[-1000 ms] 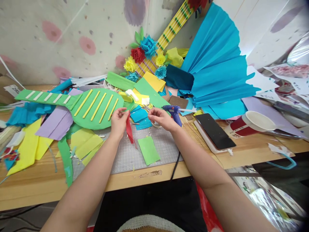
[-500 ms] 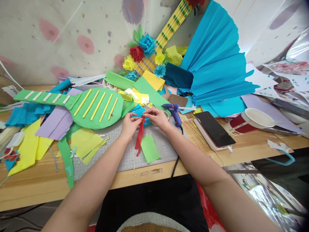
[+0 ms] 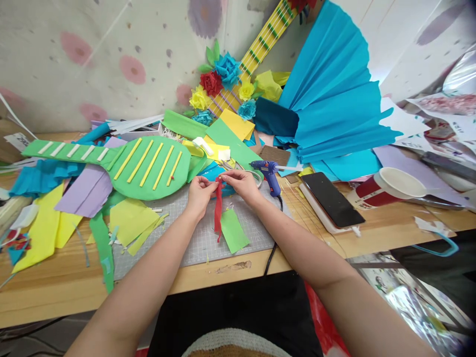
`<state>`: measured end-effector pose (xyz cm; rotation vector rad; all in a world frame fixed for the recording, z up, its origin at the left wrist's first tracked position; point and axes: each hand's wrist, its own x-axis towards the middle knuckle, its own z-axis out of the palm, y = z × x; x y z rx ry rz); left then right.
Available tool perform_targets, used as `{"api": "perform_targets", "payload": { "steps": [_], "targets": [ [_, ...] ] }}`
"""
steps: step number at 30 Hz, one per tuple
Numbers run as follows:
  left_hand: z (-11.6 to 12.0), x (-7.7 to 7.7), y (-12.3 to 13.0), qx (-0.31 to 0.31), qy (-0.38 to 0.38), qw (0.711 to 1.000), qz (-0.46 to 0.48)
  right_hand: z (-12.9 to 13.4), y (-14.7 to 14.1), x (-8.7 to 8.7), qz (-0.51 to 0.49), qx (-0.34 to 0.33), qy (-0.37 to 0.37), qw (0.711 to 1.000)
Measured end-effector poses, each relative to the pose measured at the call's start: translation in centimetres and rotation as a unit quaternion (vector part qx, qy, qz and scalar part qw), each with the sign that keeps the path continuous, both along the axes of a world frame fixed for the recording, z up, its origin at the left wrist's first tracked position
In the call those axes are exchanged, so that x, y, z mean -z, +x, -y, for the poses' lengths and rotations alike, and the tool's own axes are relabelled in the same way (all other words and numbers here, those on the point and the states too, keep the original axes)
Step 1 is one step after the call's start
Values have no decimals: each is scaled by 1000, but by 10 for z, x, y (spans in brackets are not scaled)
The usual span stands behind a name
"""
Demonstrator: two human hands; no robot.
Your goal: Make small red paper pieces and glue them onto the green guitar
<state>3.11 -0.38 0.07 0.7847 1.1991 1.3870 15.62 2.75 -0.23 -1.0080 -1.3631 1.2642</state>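
Observation:
A narrow red crepe paper strip [image 3: 218, 210] dangles from between my two hands over the grey cutting mat [image 3: 197, 243]. My left hand [image 3: 201, 195] pinches its upper end from the left. From the right, my right hand [image 3: 240, 183] has its fingertips closed on the same end. The strip's lower part hangs free beside a green paper piece [image 3: 235, 230] lying on the mat. Just right of my right hand rests a blue glue gun [image 3: 270, 174] with a white glue stick in it. A green paper guitar shape [image 3: 148, 168] with yellow strips lies to the left.
Behind stands a yellow paper guitar [image 3: 256, 47] with paper flowers and a large blue pleated paper fan [image 3: 334, 94]. A black phone [image 3: 332, 199] and a paper cup [image 3: 383, 188] are on the right. Yellow paper sheets [image 3: 134, 220] lie left; the glue gun's cord [image 3: 272, 255] crosses the table edge.
The red strip's hanging end has swung slightly right and now hangs straighter. Both hands keep their pinch in nearly the same place.

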Motion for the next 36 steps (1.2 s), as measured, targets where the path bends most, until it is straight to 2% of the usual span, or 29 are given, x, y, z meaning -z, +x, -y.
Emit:
{"api": "perform_targets", "payload": {
  "steps": [4,10,14,19,25,36],
  "targets": [
    [0,1,1,-14,3,1000,-6,1,-2,-1,3,-14,-7,1000],
    [2,-3,0,6,-3,1000,-12,1,-3,-1,-24,-25,6,999],
    [3,-7,-1,-7,-7,1000,-16,3,-1,-2,22,-35,35,999],
    [2,-8,-1,-11,-18,1000,1,6,-2,-4,85,-11,85,993],
    [3,-8,-2,-6,-12,1000,14,10,0,-8,140,18,99,985],
    [3,-8,-2,-8,-14,1000,13,9,-1,-3,105,-1,87,991]
  ]
}}
